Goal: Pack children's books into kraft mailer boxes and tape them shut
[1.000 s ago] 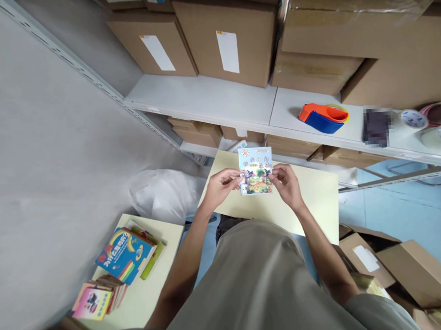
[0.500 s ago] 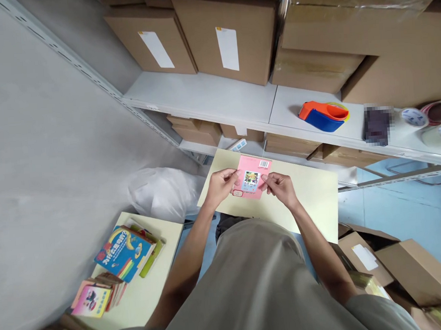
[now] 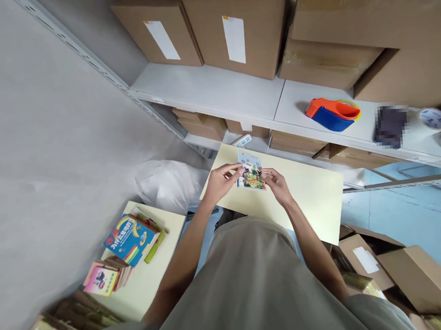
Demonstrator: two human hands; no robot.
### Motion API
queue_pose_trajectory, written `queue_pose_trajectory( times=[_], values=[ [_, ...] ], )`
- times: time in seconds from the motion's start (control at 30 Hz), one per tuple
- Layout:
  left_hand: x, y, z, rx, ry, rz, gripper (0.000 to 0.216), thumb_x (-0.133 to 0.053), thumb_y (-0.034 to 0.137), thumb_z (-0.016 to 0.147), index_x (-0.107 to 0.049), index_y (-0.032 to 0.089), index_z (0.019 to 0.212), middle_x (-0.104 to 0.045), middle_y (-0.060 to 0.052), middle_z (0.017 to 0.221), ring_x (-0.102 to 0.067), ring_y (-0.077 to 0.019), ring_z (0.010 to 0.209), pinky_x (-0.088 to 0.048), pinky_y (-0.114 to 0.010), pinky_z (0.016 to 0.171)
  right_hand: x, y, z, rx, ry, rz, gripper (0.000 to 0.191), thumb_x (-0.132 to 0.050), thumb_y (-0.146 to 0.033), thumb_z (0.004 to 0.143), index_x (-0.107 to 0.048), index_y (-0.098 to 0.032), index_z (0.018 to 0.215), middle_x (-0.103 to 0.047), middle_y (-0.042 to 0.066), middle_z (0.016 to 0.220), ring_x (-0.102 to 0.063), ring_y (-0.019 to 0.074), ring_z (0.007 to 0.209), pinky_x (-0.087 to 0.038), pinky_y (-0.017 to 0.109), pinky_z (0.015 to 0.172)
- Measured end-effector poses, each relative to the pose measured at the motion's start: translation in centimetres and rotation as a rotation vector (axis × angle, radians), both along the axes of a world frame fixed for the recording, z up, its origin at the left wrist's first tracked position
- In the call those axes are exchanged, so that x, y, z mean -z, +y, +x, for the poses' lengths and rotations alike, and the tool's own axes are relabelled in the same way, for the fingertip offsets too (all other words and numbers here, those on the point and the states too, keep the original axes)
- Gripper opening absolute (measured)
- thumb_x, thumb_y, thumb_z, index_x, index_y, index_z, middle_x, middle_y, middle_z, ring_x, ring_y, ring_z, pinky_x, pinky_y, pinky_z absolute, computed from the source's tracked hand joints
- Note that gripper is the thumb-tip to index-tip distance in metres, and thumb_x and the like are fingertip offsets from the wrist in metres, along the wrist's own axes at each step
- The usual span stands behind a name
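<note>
A small picture book [image 3: 253, 175] with a colourful illustrated cover is held over the cream table [image 3: 308, 194]. My left hand [image 3: 223, 180] pinches its left edge between thumb and fingers. On the opposite edge, my right hand [image 3: 276, 180] grips it the same way. The cover faces up toward me, light blue at the top with a green and yellow scene below.
At left, a second table [image 3: 152, 268] bears a blue book [image 3: 131, 240] and a pile of small books [image 3: 102, 279]. The shelf ahead carries cartons [image 3: 235, 34] and an orange-blue tape dispenser [image 3: 333, 113]. A white bag [image 3: 169, 185] and open boxes [image 3: 417, 272] flank me.
The book's pink side with the barcode was up before; now the illustrated side shows. Both hands still hold it by its edges. The view has shifted slightly.
</note>
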State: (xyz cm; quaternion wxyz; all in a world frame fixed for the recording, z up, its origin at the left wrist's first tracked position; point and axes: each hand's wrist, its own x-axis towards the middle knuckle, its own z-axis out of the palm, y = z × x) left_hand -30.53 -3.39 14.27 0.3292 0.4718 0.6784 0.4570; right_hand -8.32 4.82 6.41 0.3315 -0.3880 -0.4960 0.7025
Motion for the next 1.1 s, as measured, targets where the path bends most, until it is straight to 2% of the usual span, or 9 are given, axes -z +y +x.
queue_pose_trajectory(
  times=[0.07,0.13,0.27,0.47,0.6,0.67,0.77,0.93,1.1],
  values=[
    [0.4,-0.1,1.1,-0.011,0.054,0.015,0.030,-0.081,0.051,0.093,-0.086,0.026,0.108,-0.086,-0.005,0.105,-0.069,-0.0161,0.071,-0.055,-0.026,0.066,1.5,0.3,-1.3,0.025,-0.008,-0.009,0.063,-0.089,-0.075,0.075,-0.068,-0.026,0.108,-0.081,0.001,0.086,-0.077,0.0248,0.090,-0.062,0.040,0.090],
    [0.9,-0.2,2.4,-0.005,0.130,0.021,0.019,-0.080,0.042,0.093,-0.085,0.028,0.106,-0.085,-0.003,0.100,-0.071,-0.0164,0.071,-0.055,-0.027,0.068,2.7,0.4,-2.9,0.063,0.007,-0.049,0.063,-0.089,-0.075,0.072,-0.062,-0.027,0.103,-0.081,0.002,0.085,-0.078,0.0252,0.089,-0.063,0.041,0.090],
    [1.7,-0.9,4.7,0.120,0.334,0.034,0.016,-0.073,0.025,0.097,-0.084,0.031,0.106,-0.085,-0.003,0.102,-0.078,-0.0213,0.088,-0.057,-0.030,0.084,3.6,0.1,-5.3,0.033,0.086,-0.109,0.064,-0.091,-0.073,0.068,-0.067,-0.025,0.103,-0.086,0.009,0.098,-0.081,0.0314,0.100,-0.066,0.047,0.092],
    [1.9,-1.5,4.4,0.191,0.330,0.022,0.018,-0.070,0.026,0.100,-0.085,0.031,0.108,-0.085,-0.006,0.109,-0.079,-0.0237,0.098,-0.058,-0.031,0.089,4.1,-0.3,-6.5,-0.002,0.132,-0.124,0.056,-0.092,-0.063,0.072,-0.075,-0.023,0.108,-0.086,0.012,0.113,-0.081,0.0339,0.107,-0.066,0.049,0.096],
    [2.9,-1.3,0.6,0.066,0.106,-0.008,0.018,-0.073,0.040,0.100,-0.085,0.028,0.106,-0.085,-0.004,0.100,-0.078,-0.0201,0.084,-0.060,-0.029,0.081,5.0,0.5,-7.3,0.001,0.072,-0.144,0.049,-0.093,-0.060,0.073,-0.076,-0.023,0.099,-0.086,0.008,0.098,-0.081,0.0289,0.095,-0.064,0.046,0.096],
    [4.5,-1.1,-2.6,-0.038,-0.043,-0.034,0.029,-0.077,0.051,0.096,-0.083,0.024,0.106,-0.085,-0.005,0.098,-0.077,-0.0193,0.078,-0.061,-0.029,0.075,5.6,0.8,-7.9,0.045,0.020,-0.166,0.049,-0.095,-0.059,0.071,-0.075,-0.023,0.097,-0.085,0.004,0.090,-0.078,0.0254,0.088,-0.062,0.044,0.093],
    [8.2,-0.9,-7.7,-0.140,-0.154,-0.066,0.042,-0.082,0.059,0.089,-0.080,0.023,0.110,-0.085,-0.007,0.104,-0.080,-0.0226,0.087,-0.062,-0.031,0.076,6.6,0.7,-9.4,0.088,-0.078,-0.196,0.050,-0.098,-0.058,0.065,-0.075,-0.023,0.092,-0.081,0.001,0.081,-0.073,0.0225,0.082,-0.060,0.040,0.086],
    [14.0,-0.1,-13.4,-0.101,-0.141,-0.188,0.034,-0.077,0.048,0.094,-0.080,0.025,0.119,-0.086,-0.007,0.111,-0.082,-0.0252,0.098,-0.064,-0.033,0.082,9.2,0.4,-13.6,0.131,-0.202,-0.254,0.052,-0.100,-0.058,0.058,-0.074,-0.023,0.087,-0.079,0.002,0.078,-0.073,0.0223,0.079,-0.061,0.041,0.084],
    [16.9,2.1,-16.5,-0.080,-0.001,-0.287,0.026,-0.074,0.031,0.095,-0.083,0.028,0.120,-0.084,-0.004,0.123,-0.080,-0.0228,0.090,-0.063,-0.033,0.087,12.0,1.2,-17.3,0.183,-0.334,-0.222,0.059,-0.096,-0.067,0.057,-0.073,-0.022,0.088,-0.082,0.005,0.084,-0.078,0.0271,0.087,-0.064,0.044,0.088]
  ],
)
